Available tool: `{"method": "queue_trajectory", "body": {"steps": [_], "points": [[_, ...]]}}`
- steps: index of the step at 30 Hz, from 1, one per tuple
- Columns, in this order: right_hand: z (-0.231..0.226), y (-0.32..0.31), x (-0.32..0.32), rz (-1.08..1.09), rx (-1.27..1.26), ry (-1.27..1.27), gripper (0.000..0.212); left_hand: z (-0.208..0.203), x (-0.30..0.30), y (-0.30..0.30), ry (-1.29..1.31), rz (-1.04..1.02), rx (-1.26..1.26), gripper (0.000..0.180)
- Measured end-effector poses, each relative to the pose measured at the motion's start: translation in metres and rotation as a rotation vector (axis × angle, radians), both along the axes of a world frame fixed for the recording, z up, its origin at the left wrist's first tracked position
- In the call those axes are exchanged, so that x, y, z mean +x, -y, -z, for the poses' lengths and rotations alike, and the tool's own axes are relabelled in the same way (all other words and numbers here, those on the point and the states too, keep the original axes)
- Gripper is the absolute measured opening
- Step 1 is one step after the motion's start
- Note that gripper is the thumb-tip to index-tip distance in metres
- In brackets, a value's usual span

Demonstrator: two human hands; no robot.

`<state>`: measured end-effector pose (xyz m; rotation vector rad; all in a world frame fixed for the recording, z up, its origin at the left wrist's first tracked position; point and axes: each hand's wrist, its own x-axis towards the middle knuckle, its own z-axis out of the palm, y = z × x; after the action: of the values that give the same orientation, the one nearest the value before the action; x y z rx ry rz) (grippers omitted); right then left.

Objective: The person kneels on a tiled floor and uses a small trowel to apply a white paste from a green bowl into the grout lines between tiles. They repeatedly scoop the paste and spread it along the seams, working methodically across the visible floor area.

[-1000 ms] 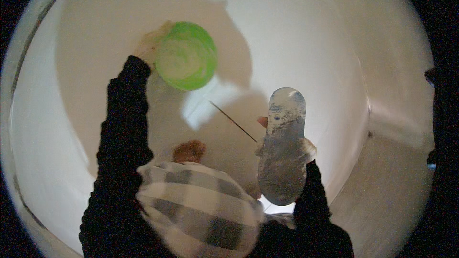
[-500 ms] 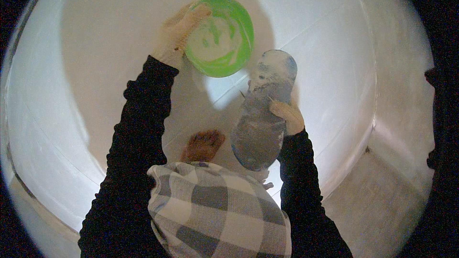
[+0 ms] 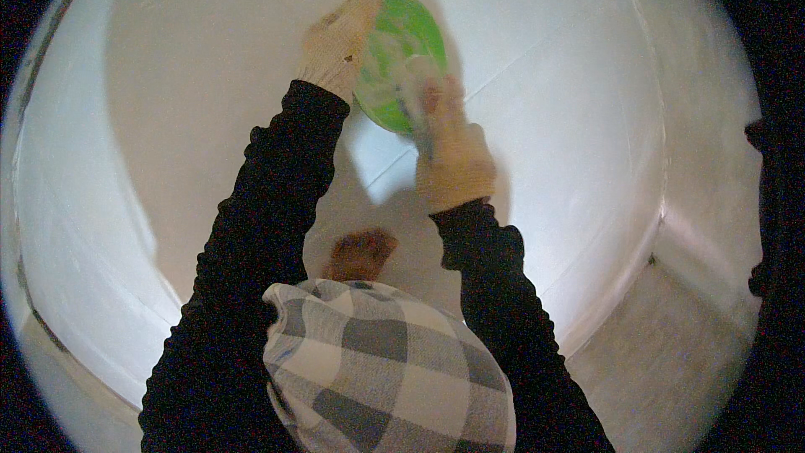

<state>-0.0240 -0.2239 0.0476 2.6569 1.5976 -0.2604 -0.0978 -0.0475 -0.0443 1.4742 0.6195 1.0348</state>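
Observation:
My left hand [image 3: 340, 44], in a pale knit glove, grips the left rim of a round green dish [image 3: 387, 107]. The dish is tilted, and whitish paste is smeared over its inside. At the dish's lower right is my gloved right hand [image 3: 455, 151], its fingers curled and blurred by motion. They are closed round a grey, sole-shaped flat piece [image 3: 412, 88], now seen nearly edge-on. Its pale, blurred far end lies over the dish; whether it touches the paste I cannot tell. The hand hides most of the piece.
Below the hands is a pale, smooth surface [image 3: 570, 117] with thin seam lines and a large shadow. A reddish-brown thing [image 3: 360, 253], perhaps a foot or shoe, shows beyond the checked cloth [image 3: 386, 361] over my lap. A brownish area [image 3: 662, 335] lies at the lower right.
My right hand has moved up and left to the dish, turning the grey piece from its broad face to nearly edge-on. My left hand has shifted slightly right, tilting the dish more.

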Motion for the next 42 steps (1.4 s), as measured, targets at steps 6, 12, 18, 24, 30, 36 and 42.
{"method": "queue_trajectory", "body": {"steps": [6,12,18,24,30,36,42], "points": [[0.004,0.003,-0.022,-0.275,-0.004,-0.06,0.076,-0.006,-0.03,-0.012,-0.526,-0.054,0.573,0.031],[-0.043,0.037,0.006,-0.247,-0.433,-0.169,0.075,-0.035,-0.004,0.01,-0.423,0.0,0.018,0.033],[-0.047,0.089,0.045,0.129,-0.341,-0.67,0.052,-0.034,0.019,0.013,-0.138,-0.012,-0.027,0.043],[-0.04,0.101,0.06,0.754,0.274,-1.805,0.073,-0.04,0.008,0.01,0.035,0.041,-0.718,0.048],[0.009,0.12,0.068,0.771,0.327,-1.759,0.082,-0.045,-0.002,0.005,0.109,-0.016,-0.796,0.054],[0.036,0.128,0.073,0.628,0.554,-2.04,0.075,-0.031,-0.009,0.004,0.183,0.006,-0.787,0.051],[-0.001,0.072,0.061,0.604,0.513,-1.553,0.041,-0.029,-0.008,-0.005,0.021,-0.017,-0.701,0.05]]}}
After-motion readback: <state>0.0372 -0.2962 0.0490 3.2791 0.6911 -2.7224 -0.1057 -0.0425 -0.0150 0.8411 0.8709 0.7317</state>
